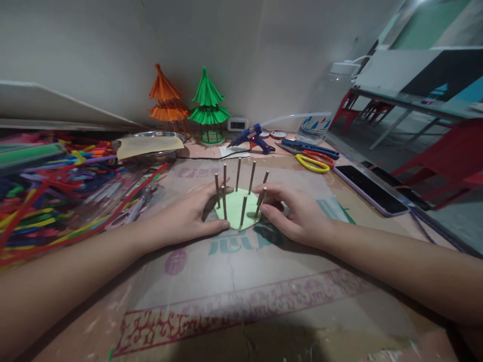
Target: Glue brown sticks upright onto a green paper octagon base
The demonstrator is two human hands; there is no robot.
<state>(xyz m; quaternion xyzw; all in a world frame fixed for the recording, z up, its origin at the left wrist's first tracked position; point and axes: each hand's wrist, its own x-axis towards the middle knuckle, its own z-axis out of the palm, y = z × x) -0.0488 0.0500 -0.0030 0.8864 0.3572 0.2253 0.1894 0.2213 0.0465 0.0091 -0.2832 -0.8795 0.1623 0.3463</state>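
A light green paper disc [234,207] lies flat on the work surface, with several thin brown sticks [243,212] standing up around its rim. My left hand [196,211] curves around the disc's left side, thumb at the front edge and fingers behind, holding it. At the right rim, my right hand [292,208] has its thumb and index finger closed about a slightly leaning brown stick [261,202]. The exact contact of its fingertips is partly hidden.
Behind stand an orange tiered tower [166,95], a green tiered tower [208,103] and a blue glue gun [252,137] with its red light on. Colourful pipe cleaners [41,201] heap at left. Yellow-handled scissors [312,163], a phone [370,190] and a clear bottle [320,105] are at right.
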